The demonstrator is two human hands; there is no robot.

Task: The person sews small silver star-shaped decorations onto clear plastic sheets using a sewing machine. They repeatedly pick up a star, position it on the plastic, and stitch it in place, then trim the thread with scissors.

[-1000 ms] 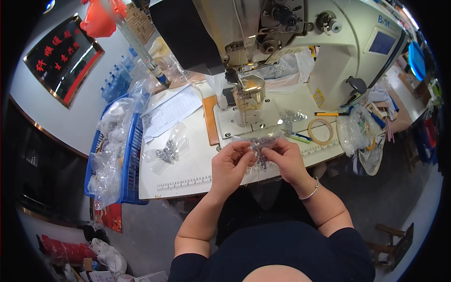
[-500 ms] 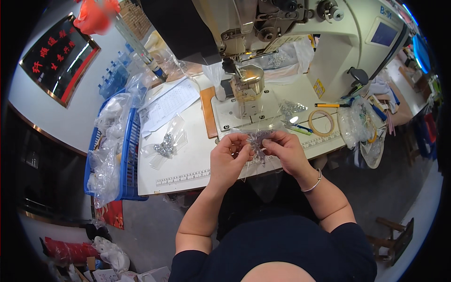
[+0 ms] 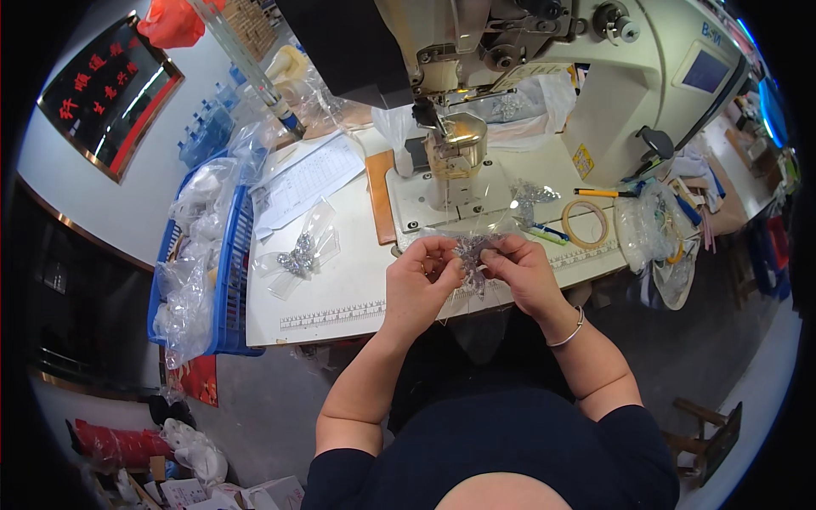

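Observation:
A glittery silver bow-shaped applique [image 3: 473,270] on clear film is pinched between my two hands, just above the table's front edge. My left hand [image 3: 423,279] grips its left side with thumb and fingertips, and my right hand [image 3: 525,270] pinches the right side. Fingers cover part of the piece. Close beyond it stands the sewing machine's [image 3: 459,157] arm and metal bed plate. A similar sparkling applique on clear film [image 3: 299,257] lies on the table to the left. Another glittery piece [image 3: 534,195] rests to the right of the bed plate.
A blue basket [image 3: 228,289] full of clear plastic bags stands at the table's left edge. Printed sheets [image 3: 310,183] lie behind the left applique. On the right are a tape roll [image 3: 586,224], pens, a yellow-handled cutter [image 3: 605,193] and plastic bags [image 3: 642,229]. A ruler strip [image 3: 331,315] runs along the front edge.
Both hands keep hold of the applique and have shifted only slightly. The whole view has moved a little, so the machine and table appear slightly to the right.

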